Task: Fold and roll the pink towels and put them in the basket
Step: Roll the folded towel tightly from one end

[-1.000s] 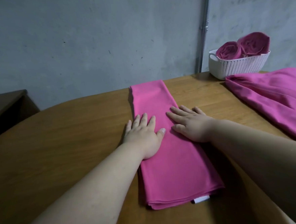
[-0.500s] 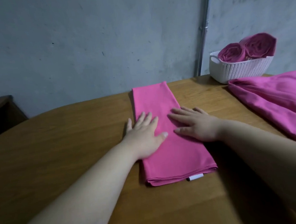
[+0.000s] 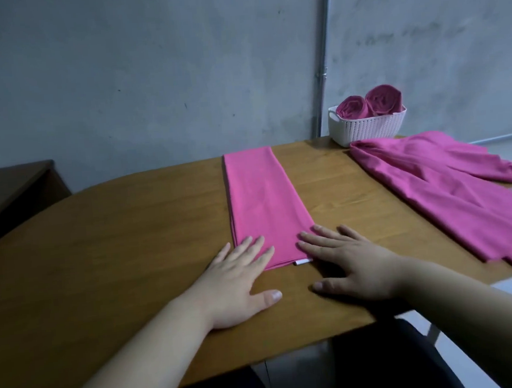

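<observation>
Head view is showing left hand (image 3: 236,283) and right hand (image 3: 350,266) lying flat, fingers spread, on the near corners of the long folded pink cloth towel (image 3: 261,205) on the brown wooden table (image 3: 116,249), likely soft, light, best pinched at that near edge

A grey concrete wall (image 3: 150,80) with a thin vertical pipe (image 3: 323,52) fills the frame's top; a brown wooden worktop (image 3: 115,234) spans the middle.

Only one view was given, taken from head height above the near edge of the table (image 3: 108,264). It was aimed forward and down, at close range, toward the far edge and the wall (image 3: 150,80).
</observation>
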The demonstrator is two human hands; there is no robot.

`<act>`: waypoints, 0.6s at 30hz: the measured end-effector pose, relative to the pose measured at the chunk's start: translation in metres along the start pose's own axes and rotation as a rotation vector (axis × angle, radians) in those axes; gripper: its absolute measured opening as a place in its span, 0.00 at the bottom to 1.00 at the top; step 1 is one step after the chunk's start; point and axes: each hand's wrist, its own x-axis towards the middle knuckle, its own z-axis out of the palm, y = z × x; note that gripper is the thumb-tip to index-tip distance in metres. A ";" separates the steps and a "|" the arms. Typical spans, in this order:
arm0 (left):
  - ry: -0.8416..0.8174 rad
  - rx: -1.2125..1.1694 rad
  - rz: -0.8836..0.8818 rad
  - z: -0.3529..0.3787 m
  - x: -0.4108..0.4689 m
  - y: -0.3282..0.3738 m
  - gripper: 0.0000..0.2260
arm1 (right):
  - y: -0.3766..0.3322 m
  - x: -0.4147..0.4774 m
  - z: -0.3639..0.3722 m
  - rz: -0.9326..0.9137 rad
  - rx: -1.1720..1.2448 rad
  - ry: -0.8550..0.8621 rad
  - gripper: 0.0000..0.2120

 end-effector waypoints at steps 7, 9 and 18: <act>0.059 0.015 -0.017 0.019 -0.061 0.046 0.37 | -0.030 -0.050 0.023 -0.061 0.023 0.104 0.51; 0.104 0.024 -0.017 0.028 -0.077 0.057 0.36 | -0.034 -0.063 0.038 -0.084 0.019 0.213 0.43; 0.862 -0.113 0.043 0.057 -0.087 0.077 0.09 | -0.059 -0.079 0.056 -0.090 0.246 0.785 0.12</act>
